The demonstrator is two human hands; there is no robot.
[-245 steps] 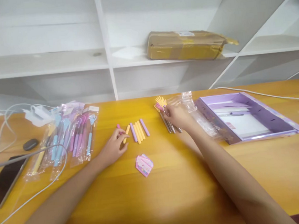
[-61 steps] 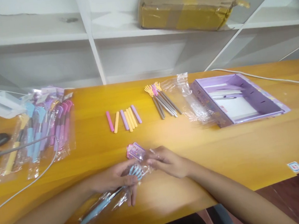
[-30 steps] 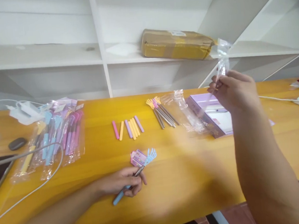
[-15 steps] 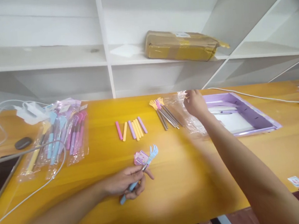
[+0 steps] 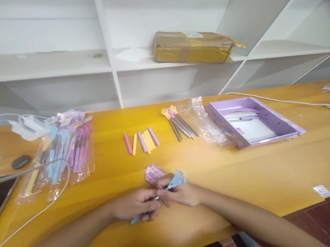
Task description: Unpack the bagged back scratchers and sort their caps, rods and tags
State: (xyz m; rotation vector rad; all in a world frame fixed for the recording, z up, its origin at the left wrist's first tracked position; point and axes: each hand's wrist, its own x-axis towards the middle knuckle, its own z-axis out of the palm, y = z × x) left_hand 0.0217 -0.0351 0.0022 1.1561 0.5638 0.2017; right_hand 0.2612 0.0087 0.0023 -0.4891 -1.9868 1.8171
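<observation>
A light-blue back scratcher [image 5: 177, 179] with a hand-shaped head is held in both hands low over the table's middle. My left hand [image 5: 144, 204] is closed around its handle, whose blue end pokes out at the lower left. Close to the head, my right hand [image 5: 179, 192] pinches the metal rod. Just behind the hands lie small pink-purple cards [image 5: 154, 174], partly covered by the right fingers. Farther back are several loose pink, yellow and purple handle sleeves [image 5: 143, 142] and a bundle of metal rods with yellow and pink hand-shaped heads [image 5: 179, 124].
Bagged back scratchers [image 5: 66, 146] lie at the left, near a white charger [image 5: 29, 127], a cable and a dark phone [image 5: 1, 197]. Clear plastic bags [image 5: 208, 129] sit beside an open purple box [image 5: 269, 142]. A taped parcel [image 5: 193, 47] rests on the shelf.
My right hand has come from the clear bags at the back to the back scratcher and now grips it near the head. My left hand keeps its hold on the handle.
</observation>
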